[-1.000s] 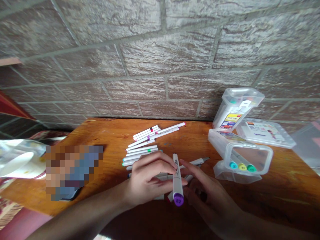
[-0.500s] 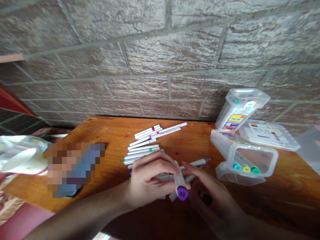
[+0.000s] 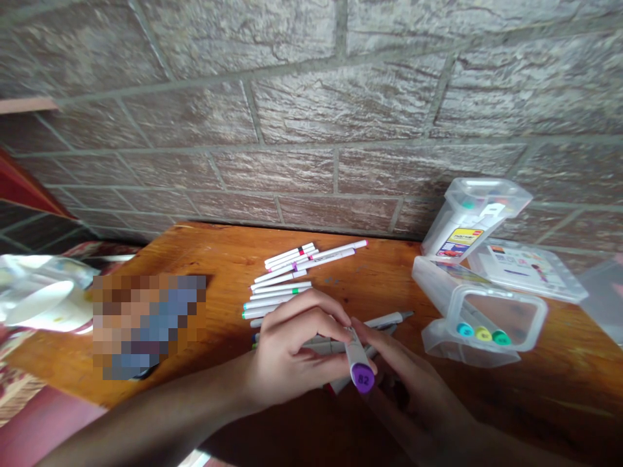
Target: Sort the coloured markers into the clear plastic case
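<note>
A white marker point(image 3: 357, 353) with a purple end numbered 82 is held between my hands, its purple end tilted towards me. My left hand point(image 3: 296, 350) pinches it between thumb and fingers. From the other side, my right hand point(image 3: 413, 376) has its fingertips closed against the same marker; its lower fingers are in shadow. Under and behind my hands lie more markers, partly covered, among them a grey-tipped marker point(image 3: 389, 320) pointing right. Farther back, several slim white pens point(image 3: 277, 290) with coloured bands lie in a loose row.
On the right, an open clear plastic case point(image 3: 523, 324) lies on its side with three markers inside. Behind it are an upright clear case point(image 3: 455, 227) and a flat clear lid point(image 3: 549, 272). A blurred-out item point(image 3: 150, 324) and a white cup point(image 3: 48, 308) are left. A brick wall point(image 3: 302, 168) backs the wooden table point(image 3: 204, 253).
The marker and both hands have shifted slightly right and down in view, still together. The whole view has moved a little too. The loose pens and cases keep their places on the table.
</note>
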Demonstrator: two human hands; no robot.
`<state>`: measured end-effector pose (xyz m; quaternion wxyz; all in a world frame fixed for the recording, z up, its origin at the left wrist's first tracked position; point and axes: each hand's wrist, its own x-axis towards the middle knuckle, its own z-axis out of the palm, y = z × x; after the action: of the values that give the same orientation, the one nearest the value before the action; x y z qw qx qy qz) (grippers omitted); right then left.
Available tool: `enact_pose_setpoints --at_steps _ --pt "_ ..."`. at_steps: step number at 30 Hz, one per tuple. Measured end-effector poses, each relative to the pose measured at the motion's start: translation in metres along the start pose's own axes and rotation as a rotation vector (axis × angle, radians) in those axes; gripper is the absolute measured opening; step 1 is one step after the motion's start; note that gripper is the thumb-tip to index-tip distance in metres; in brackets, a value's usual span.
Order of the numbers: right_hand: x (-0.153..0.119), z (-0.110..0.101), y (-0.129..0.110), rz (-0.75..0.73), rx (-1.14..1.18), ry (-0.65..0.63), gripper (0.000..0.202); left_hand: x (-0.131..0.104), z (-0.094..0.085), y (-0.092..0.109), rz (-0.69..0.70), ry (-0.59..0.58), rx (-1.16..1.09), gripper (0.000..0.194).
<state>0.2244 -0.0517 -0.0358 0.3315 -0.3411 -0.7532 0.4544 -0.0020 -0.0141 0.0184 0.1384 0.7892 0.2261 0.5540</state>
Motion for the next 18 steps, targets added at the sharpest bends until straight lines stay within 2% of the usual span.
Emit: enact_pose_setpoints --at_steps 5,11,18 --pt "-0.0014 0.0006 0.0002 0.043 0.035 -0.021 0.064 -0.0018 0.0004 0.0018 0.017 0.051 0.029 0.03" --pt "-0.0015 0.0018 0.0021 0.007 0.065 -0.033 0.073 -0.004 0.0041 0.0028 0.048 -0.005 -0.089 0.026" --pt "-0.0035 0.0019 0.0014 0.059 0.06 -0.024 0.075 -0.0038 0.0041 0.0044 0.085 -0.033 -0.037 0.024"
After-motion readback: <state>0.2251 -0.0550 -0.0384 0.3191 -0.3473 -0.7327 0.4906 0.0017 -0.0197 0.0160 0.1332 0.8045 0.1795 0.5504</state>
